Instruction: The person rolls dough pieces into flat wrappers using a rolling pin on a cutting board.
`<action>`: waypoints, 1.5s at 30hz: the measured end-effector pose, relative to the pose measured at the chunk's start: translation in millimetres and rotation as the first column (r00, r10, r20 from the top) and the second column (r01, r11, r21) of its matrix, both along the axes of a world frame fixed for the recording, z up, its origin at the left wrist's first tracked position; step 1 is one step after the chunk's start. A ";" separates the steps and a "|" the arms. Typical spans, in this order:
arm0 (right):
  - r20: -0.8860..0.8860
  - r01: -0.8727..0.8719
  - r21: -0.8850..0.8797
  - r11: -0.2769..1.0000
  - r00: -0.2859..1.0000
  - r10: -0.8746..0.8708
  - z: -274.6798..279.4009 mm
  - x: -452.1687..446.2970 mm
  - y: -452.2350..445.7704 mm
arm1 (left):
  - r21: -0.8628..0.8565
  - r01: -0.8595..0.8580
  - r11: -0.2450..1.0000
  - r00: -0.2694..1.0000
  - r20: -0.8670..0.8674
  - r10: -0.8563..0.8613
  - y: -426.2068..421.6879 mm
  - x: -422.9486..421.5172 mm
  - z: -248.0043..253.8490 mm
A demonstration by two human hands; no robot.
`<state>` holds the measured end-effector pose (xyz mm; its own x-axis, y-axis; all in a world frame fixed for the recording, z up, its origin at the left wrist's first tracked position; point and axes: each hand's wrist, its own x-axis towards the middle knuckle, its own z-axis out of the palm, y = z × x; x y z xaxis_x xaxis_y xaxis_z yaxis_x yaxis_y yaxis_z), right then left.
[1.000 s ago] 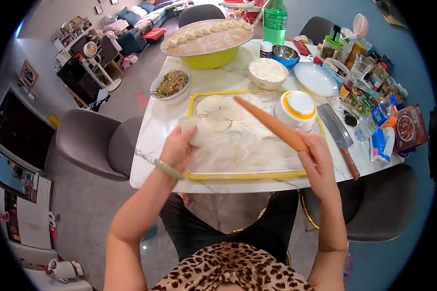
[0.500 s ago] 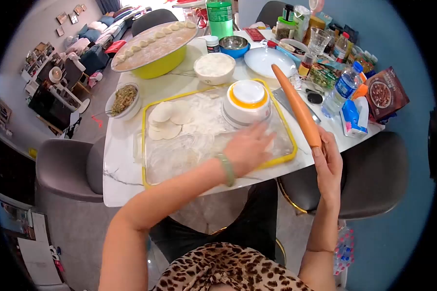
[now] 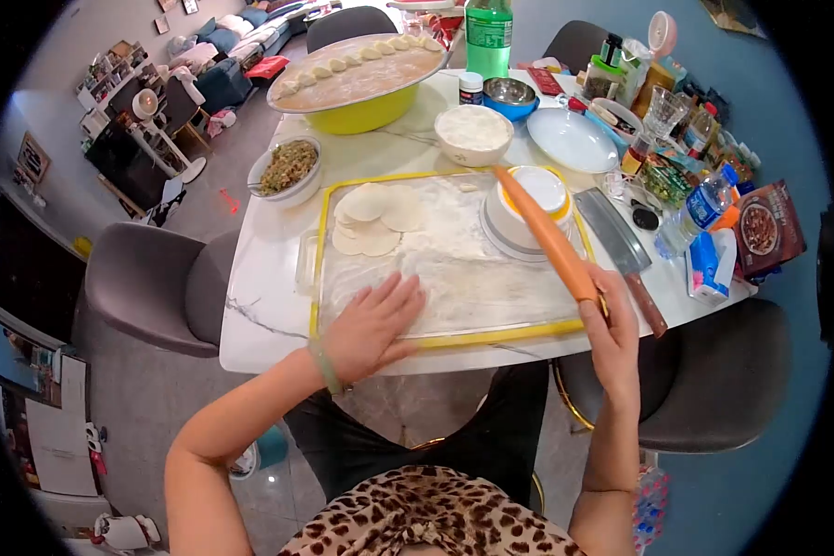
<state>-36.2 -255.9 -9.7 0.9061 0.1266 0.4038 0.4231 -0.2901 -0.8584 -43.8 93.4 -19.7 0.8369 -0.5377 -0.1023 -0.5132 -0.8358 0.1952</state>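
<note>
My left hand (image 3: pixel 377 324) lies with fingers spread at the front left of a floured board with a yellow rim (image 3: pixel 491 333). My right hand (image 3: pixel 612 324) grips the lower end of a tapered orange-brown rolling pin (image 3: pixel 551 237), which slants up in front of a white machine with an orange ring (image 3: pixel 519 232). Round dough wrappers (image 3: pixel 369 239) lie overlapped at the board's back left. Loose flour (image 3: pixel 454 236) covers the board's middle. A cleaver (image 3: pixel 613 232) rests right of the board, its wooden handle close to my right hand.
Filling sits in a bowl (image 3: pixel 298 193) at the left. A flour bowl (image 3: pixel 473 153) stands behind the board. Farther back, a round tray with dumplings (image 3: pixel 343 85) rests on a green basin (image 3: pixel 366 113). A water bottle (image 3: pixel 690 221), tissue pack (image 3: pixel 712 269) and jars crowd the right side.
My left hand has swept leftward across the board from near the machine to the front left. The rolling pin stays in my right hand, now lower over the machine. The view has shifted.
</note>
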 end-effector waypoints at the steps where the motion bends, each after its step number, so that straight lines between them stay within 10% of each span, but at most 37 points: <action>1: 0.028 -0.022 0.019 1.000 0.999 0.022 0.4 3.2 9.8 | -0.007 0.074 0.997 0.997 -0.008 -0.074 7.7 -10.3 1.5; 6: 0.082 -0.138 -0.165 0.977 0.985 0.153 0.4 33.7 55.0 | 0.009 0.245 0.969 0.969 -0.042 -0.245 32.6 -13.7 12.2; 9: 0.147 -0.226 -0.322 0.919 0.947 0.284 -9.2 55.2 85.7 | 0.057 0.229 0.972 0.934 0.269 -0.235 44.4 -27.4 29.9; 11: 0.205 -0.289 -0.611 0.737 0.841 0.500 -15.6 66.9 102.4 | -0.059 -0.068 0.996 0.819 0.566 0.089 55.9 -48.4 33.2; 14: 0.183 -0.377 -0.664 0.646 0.756 0.629 -13.4 69.9 128.4 | -0.186 -0.343 0.921 0.838 0.382 0.390 39.7 -61.3 22.9; 18: 0.247 -0.244 -0.772 0.586 0.735 0.631 -20.2 69.8 129.0 | -0.037 -0.369 0.929 0.911 0.181 0.369 28.5 -73.3 1.3; 45: 0.181 -0.203 -0.845 0.494 0.762 0.622 -19.3 53.1 126.5 | 0.010 -0.386 0.922 0.917 0.118 0.382 24.5 -80.0 2.6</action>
<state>17.0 -129.4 -29.0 0.4158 0.8716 0.2596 0.9094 -0.4011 -0.1100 -123.8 117.9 -17.1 0.9853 -0.1705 -0.0086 -0.1682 -0.9778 0.1248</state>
